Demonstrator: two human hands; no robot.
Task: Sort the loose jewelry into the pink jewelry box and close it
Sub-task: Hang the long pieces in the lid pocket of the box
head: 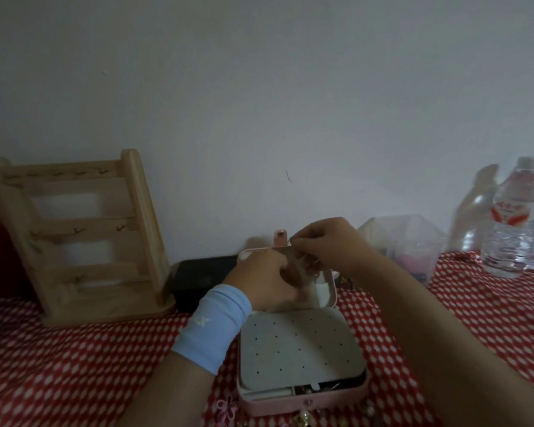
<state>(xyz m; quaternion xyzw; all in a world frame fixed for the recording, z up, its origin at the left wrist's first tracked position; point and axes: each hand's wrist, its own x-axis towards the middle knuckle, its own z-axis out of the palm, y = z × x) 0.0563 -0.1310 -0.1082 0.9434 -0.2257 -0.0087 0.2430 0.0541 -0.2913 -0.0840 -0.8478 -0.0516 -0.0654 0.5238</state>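
Right now the pink jewelry box (302, 402) sits open on the counter (74, 365), which is covered in red-and-white cloth. Its lid (324, 291) stands upright, and a grey perforated panel (299, 349) lies over the base. My left grip (259, 282) is curled round the lid's left side. My right grip (324, 241) has its fingertips pressed together at the lid's top edge; I cannot tell whether they pinch anything. A pink flower piece (227, 408) lies on the cloth, just beside the box's front left corner. A wooden rack (80, 241) stands to the left and a water bottle (512, 229) to the far right.
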